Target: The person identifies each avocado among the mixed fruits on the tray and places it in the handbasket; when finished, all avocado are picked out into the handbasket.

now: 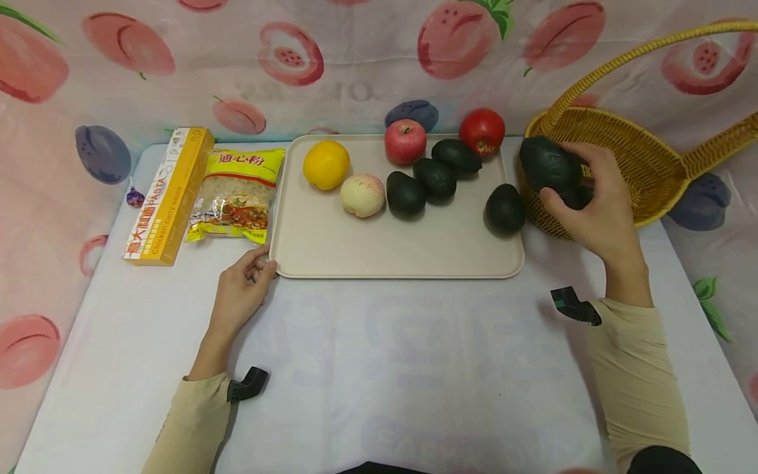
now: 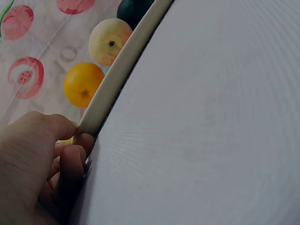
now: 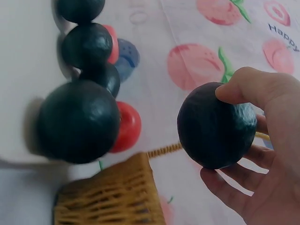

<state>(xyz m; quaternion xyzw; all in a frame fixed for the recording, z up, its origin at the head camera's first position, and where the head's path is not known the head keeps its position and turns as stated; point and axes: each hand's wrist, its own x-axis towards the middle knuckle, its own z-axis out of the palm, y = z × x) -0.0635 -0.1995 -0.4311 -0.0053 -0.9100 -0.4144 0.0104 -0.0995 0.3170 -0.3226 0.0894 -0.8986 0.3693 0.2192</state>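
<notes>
My right hand [image 1: 601, 204] holds a dark avocado [image 3: 213, 126] between thumb and fingers, over the left rim of a wicker basket [image 1: 645, 145]. Part of another dark fruit [image 1: 580, 197] shows just below it; the hand hides the rest. My left hand [image 1: 243, 286] pinches the near left corner of a beige tray [image 1: 367, 253], with curled fingers at its rim [image 2: 101, 103]. On the tray, one avocado [image 1: 505, 209] lies at the right, close to the basket. Several more avocados [image 1: 406, 194] lie in a diagonal row mid-tray.
The tray also bears an orange [image 1: 327, 164], a pale peach [image 1: 362, 195], a red apple [image 1: 405, 141] and a pomegranate [image 1: 482, 133]. Left of it are a yellow pasta bag [image 1: 239, 194] and a pasta box [image 1: 168, 197]. The basket's tall handle [image 1: 628, 56] arches upward. A fruit-print cloth [image 1: 355, 85] hangs behind.
</notes>
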